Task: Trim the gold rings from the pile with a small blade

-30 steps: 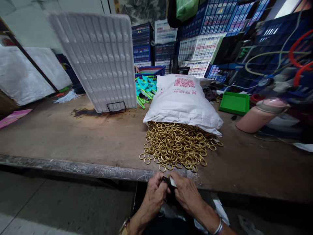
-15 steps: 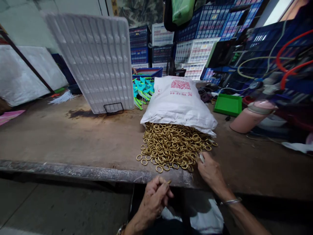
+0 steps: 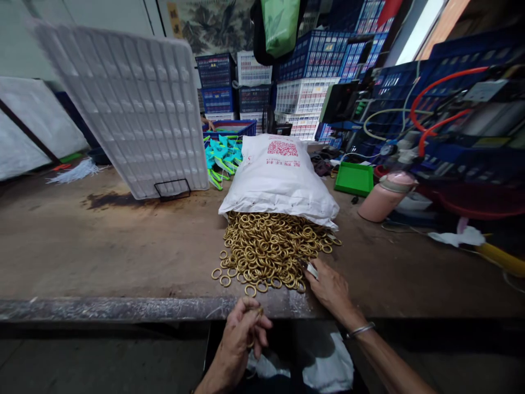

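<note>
A heap of gold-coloured metal rings (image 3: 266,246) spills out of the mouth of a white woven sack (image 3: 279,175) onto the table. Below the table's front edge, my left hand (image 3: 244,334) pinches a gold ring (image 3: 260,311) between thumb and forefinger; the ring is mostly hidden. My right hand (image 3: 330,284) rests at the heap's near right edge, fingers curled and pointing into the rings. A small pale piece (image 3: 312,270) with a darker tip shows at its fingers, too small to name.
A pale ribbed plastic panel (image 3: 127,109) leans upright in a black wire stand (image 3: 172,189) at the left. Turquoise and green items (image 3: 223,156) lie behind it. At the right are a green tray (image 3: 354,179) and a pink bottle (image 3: 385,197). Stacked crates (image 3: 307,96) fill the back.
The view has turned right, so everything sits further left in the picture. My right hand has come closer against the rings. My left hand still pinches its ring, which now shows less.
</note>
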`<act>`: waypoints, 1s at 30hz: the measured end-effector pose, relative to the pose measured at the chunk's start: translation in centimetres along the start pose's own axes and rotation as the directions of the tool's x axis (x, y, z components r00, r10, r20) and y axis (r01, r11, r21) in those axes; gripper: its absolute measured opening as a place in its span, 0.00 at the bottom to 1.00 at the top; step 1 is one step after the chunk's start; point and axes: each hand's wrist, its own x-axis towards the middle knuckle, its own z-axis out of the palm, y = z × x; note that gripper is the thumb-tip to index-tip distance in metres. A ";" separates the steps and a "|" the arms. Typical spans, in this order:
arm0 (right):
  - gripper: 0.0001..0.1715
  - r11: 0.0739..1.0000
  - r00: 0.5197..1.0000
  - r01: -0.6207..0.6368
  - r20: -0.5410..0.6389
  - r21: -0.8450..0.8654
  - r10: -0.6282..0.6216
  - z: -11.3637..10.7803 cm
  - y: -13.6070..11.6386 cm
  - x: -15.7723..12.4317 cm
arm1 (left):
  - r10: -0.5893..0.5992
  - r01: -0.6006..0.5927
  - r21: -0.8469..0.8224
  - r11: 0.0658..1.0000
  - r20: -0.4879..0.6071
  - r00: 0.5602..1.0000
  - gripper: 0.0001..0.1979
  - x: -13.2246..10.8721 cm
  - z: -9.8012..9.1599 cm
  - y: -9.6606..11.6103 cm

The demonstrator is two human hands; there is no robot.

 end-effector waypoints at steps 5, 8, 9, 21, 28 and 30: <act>0.08 1.000 1.000 0.016 -0.026 -0.009 -0.016 0.6 0.2 -0.1 | -0.022 0.025 -0.060 0.998 0.050 0.998 0.16 0.1 -0.2 0.0; 0.08 1.000 0.999 0.018 -0.031 0.008 -0.018 0.6 0.4 -0.1 | -0.054 0.062 -0.104 0.993 0.083 0.995 0.13 0.1 -0.3 0.2; 0.08 1.000 0.999 0.017 -0.039 0.016 -0.016 0.6 0.5 0.0 | -0.061 0.072 -0.119 0.990 0.091 0.994 0.12 0.2 -0.3 0.2; 0.10 0.947 0.962 0.156 -0.261 0.282 -0.081 -0.1 0.7 -1.3 | -0.036 0.049 -0.131 0.990 0.104 0.994 0.10 0.4 -1.2 -0.2; 0.13 0.790 0.962 0.272 -0.147 0.549 -0.229 -0.5 -4.2 -4.2 | -0.038 0.045 -0.128 0.991 0.056 0.998 0.17 0.4 -0.8 0.1; 0.12 0.752 0.955 0.279 -0.088 0.597 -0.284 -0.5 -5.8 -5.1 | -0.032 0.037 -0.109 0.993 0.049 0.998 0.19 0.3 -0.7 0.2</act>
